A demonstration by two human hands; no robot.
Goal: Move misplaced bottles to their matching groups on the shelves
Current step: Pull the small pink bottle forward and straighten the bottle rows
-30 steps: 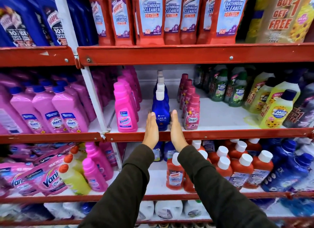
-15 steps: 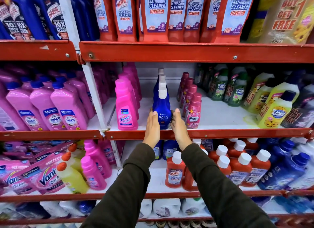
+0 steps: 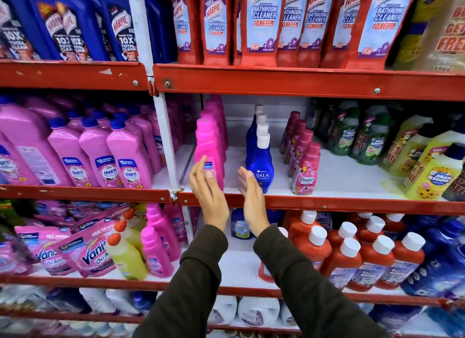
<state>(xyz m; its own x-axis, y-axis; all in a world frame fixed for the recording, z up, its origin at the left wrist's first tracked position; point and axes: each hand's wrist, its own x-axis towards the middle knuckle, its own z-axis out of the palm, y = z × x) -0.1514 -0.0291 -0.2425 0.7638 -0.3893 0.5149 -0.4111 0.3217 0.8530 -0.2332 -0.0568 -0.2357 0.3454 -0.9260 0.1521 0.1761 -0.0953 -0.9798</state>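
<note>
Middle shelf (image 3: 327, 200), seen from the head camera. Both hands are raised before the shelf's red front rail, flat and open, palms turned toward each other with a gap between; neither holds anything. The left hand (image 3: 210, 195) stands at 10 o'clock from the picture's centre, its fingertips overlapping the lower label of the front pink bottle (image 3: 208, 149); whether they touch it cannot be told. The right hand (image 3: 253, 199) stands just at 3 o'clock of the left, its fingertips at the lower left edge of the front blue bottle (image 3: 260, 166), which heads a row of white-capped blue bottles running back into the shelf. At 3 o'clock of the blue row stands a row of Comfort bottles (image 3: 305, 169); at 9 o'clock of it, the pink row. Dark sleeves (image 3: 196, 287) cover both forearms.
</note>
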